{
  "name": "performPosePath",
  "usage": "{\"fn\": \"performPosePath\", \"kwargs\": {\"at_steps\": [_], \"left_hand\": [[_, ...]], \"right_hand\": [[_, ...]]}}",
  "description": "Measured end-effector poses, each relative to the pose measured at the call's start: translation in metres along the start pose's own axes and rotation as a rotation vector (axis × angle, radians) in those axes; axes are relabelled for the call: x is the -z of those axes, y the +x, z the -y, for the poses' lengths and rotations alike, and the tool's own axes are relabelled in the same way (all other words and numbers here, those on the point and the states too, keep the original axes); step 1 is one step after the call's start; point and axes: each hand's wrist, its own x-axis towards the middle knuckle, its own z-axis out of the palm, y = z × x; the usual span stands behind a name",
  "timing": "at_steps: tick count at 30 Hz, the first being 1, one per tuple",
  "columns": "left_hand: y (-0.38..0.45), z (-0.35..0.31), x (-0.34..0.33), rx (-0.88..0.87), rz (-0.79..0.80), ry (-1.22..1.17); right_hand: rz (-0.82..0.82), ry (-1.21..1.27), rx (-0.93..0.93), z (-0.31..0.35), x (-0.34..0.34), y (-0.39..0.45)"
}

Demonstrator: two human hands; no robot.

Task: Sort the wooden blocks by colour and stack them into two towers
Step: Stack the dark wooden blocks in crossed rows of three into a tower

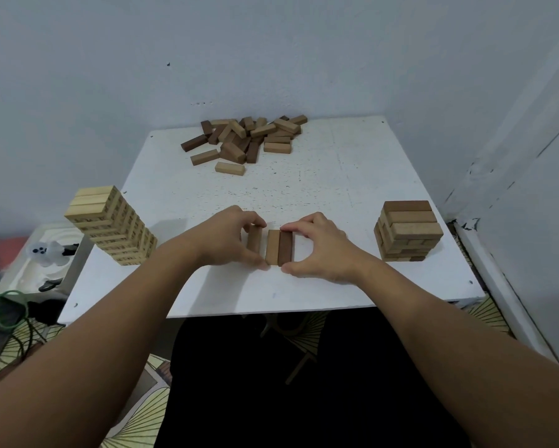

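Note:
On the white table (352, 176) a tall tower of pale blocks (112, 224) stands at the left edge and a shorter tower of brown blocks (407, 231) at the right. A loose pile of mixed blocks (246, 139) lies at the back. At the front middle, my left hand (229, 236) pinches one brown block (254, 238) end to end. Beside it lie a mid-brown block (272, 247) and a dark brown block (285, 248) side by side; my right hand (317, 247) pinches that pair between thumb and fingers.
The table stands in a corner, with walls close behind and to the right. A white plastic bin (42, 260) with small items sits low to the left, beside a green cord (10, 305). The table's front edge lies just below my hands.

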Motion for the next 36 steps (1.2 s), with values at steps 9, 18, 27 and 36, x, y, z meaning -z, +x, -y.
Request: {"fn": "performPosePath", "kwargs": {"at_steps": [9,18,27,36], "left_hand": [[-0.005,0.001,-0.003,0.007,0.037,-0.107],[0.000,0.006,-0.009,-0.041,-0.027,-0.159],[0.002,0.012,-0.014,-0.061,-0.031,-0.213],[0.003,0.011,-0.019,-0.083,-0.071,-0.255]], "right_hand": [[0.000,-0.009,-0.016,0.001,-0.001,0.001],[-0.015,-0.016,-0.009,-0.003,-0.004,0.006],[-0.054,-0.037,0.011,-0.004,-0.008,0.007],[-0.149,-0.086,0.034,0.001,-0.016,0.005]]}}
